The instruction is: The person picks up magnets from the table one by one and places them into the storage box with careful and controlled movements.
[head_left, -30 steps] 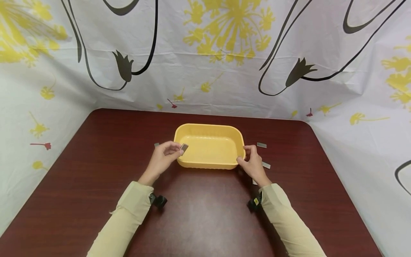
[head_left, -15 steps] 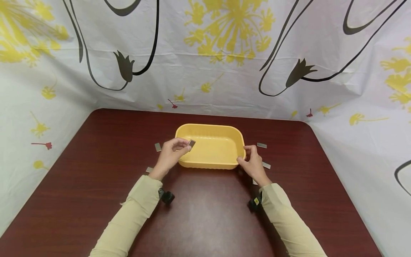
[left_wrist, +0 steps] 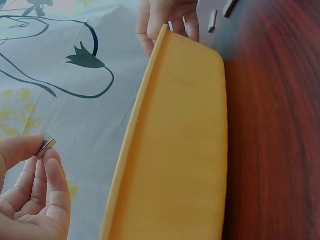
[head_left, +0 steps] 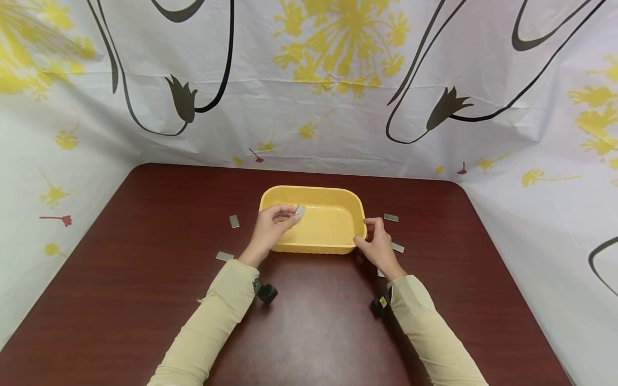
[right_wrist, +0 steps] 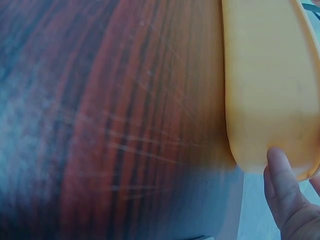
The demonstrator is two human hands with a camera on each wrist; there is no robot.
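Head view: your left hand (head_left: 270, 228) has a chip (head_left: 300, 210) pinched over the tub (head_left: 314, 249), your right hand (head_left: 380, 246) grips its right end, plus more chips (head_left: 234, 221) lying on the desk (head_left: 309, 321) either side.

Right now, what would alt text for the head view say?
A person's left hand pinches a small flat piece over a yellow tub while the right hand holds the tub's right end. Similar pieces lie on the dark table to either side.
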